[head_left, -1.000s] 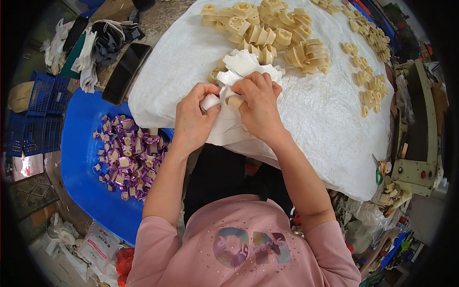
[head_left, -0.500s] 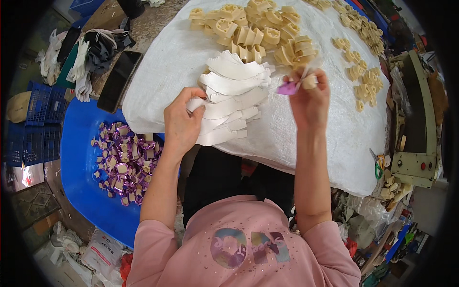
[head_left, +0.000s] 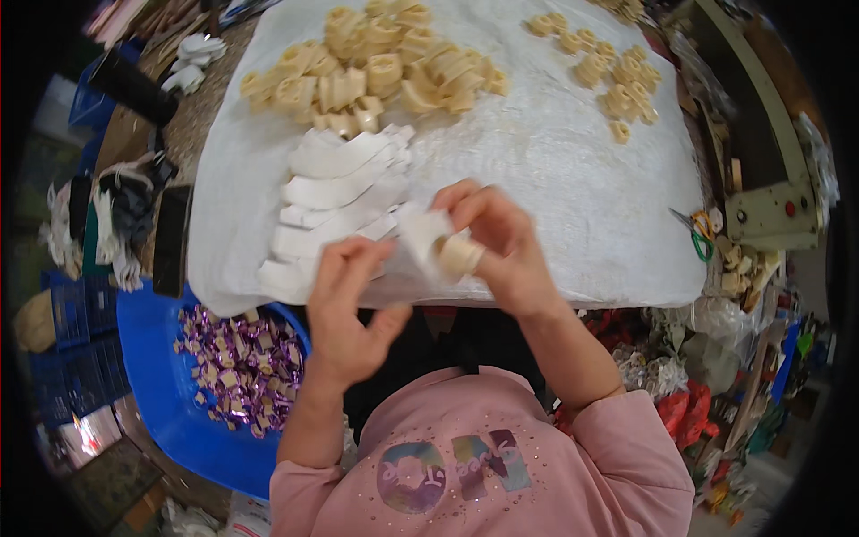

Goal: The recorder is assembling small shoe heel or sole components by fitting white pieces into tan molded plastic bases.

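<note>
My right hand [head_left: 506, 255] is closed around a small cream moulded piece [head_left: 459, 257]. A white strip [head_left: 420, 234], blurred by motion, lies against that piece at the fingertips. Close to its left, my left hand [head_left: 347, 313] has its thumb and fingers apart and shows nothing in its grasp. Just beyond the left fingers lies a fanned stack of curved white strips [head_left: 335, 188]. A heap of similar cream pieces [head_left: 385, 67] sits behind the strips. Any purple film in the right hand is out of sight.
White sheeting [head_left: 555, 197] covers the work surface. More cream pieces [head_left: 631, 89] lie at the far right, near green-handled scissors [head_left: 700, 243]. At left, a blue tub [head_left: 161, 376] holds several purple-wrapped pieces [head_left: 242, 371]. A phone [head_left: 172, 240] rests by the sheet's left edge.
My right hand has come left and nearer to me with the cream piece. My left hand has drawn back from the strips and opened. The view has shifted; the purple bit no longer shows.
</note>
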A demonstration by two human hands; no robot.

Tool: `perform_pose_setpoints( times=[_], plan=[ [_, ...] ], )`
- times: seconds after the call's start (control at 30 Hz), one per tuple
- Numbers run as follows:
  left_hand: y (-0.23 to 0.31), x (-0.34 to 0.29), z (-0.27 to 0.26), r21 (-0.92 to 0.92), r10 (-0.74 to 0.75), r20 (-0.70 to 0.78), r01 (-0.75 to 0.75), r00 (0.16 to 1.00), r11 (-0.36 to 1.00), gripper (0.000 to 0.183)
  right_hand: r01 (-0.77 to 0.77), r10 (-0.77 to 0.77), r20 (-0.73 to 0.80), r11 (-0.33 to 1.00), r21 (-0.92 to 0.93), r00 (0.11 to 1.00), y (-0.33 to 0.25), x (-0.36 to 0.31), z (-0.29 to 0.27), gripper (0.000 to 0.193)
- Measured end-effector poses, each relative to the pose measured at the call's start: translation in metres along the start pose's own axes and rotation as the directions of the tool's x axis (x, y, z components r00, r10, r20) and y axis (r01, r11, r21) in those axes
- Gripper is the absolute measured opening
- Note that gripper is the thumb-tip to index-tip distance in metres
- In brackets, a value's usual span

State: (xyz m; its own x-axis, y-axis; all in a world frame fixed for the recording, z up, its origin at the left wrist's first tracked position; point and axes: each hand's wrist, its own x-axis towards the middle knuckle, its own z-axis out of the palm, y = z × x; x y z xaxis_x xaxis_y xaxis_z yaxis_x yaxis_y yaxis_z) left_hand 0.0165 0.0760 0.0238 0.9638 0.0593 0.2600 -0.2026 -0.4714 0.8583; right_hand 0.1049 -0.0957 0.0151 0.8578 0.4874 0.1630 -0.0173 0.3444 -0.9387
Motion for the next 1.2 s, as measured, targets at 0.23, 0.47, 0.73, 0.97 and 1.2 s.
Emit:
perform_pose_setpoints(
  times=[0.23, 0.47, 0.73, 0.97, 1.2],
  plan=[
    [-0.006, -0.001, 0.052, -0.231, -0.088, 0.035, 0.094, 0.995, 0.968, 0.019, 0.113, -0.047, 0.226, 0.951, -0.289, 0.973, -0.008, -0.003, -0.026, 0.023],
    [-0.015, 0.01, 0.082, -0.509, -0.289, 0.061, 0.279, 0.955, 0.814, 0.027, -0.057, -0.518, -0.291, 0.42, -0.906, 0.804, -0.039, 0.024, -0.191, 0.076],
    [-0.027, 0.005, 0.089, -0.496, -0.353, -0.009, 0.303, 0.936, 0.814, 0.031, -0.54, -0.439, -0.602, 0.272, -0.796, 0.667, -0.039, 0.08, -0.267, 0.101],
    [-0.027, 0.006, 0.088, -0.484, -0.36, -0.01, 0.311, 0.933, 0.818, 0.031, -0.66, -0.351, -0.628, 0.035, -0.75, 0.695, -0.031, 0.109, -0.302, 0.087],
    [-0.027, 0.005, 0.087, -0.397, -0.332, -0.014, 0.299, 0.943, 0.867, 0.031, -0.577, -0.436, -0.602, 0.208, -0.79, 0.668, -0.054, 0.098, -0.318, 0.072]
  ],
)
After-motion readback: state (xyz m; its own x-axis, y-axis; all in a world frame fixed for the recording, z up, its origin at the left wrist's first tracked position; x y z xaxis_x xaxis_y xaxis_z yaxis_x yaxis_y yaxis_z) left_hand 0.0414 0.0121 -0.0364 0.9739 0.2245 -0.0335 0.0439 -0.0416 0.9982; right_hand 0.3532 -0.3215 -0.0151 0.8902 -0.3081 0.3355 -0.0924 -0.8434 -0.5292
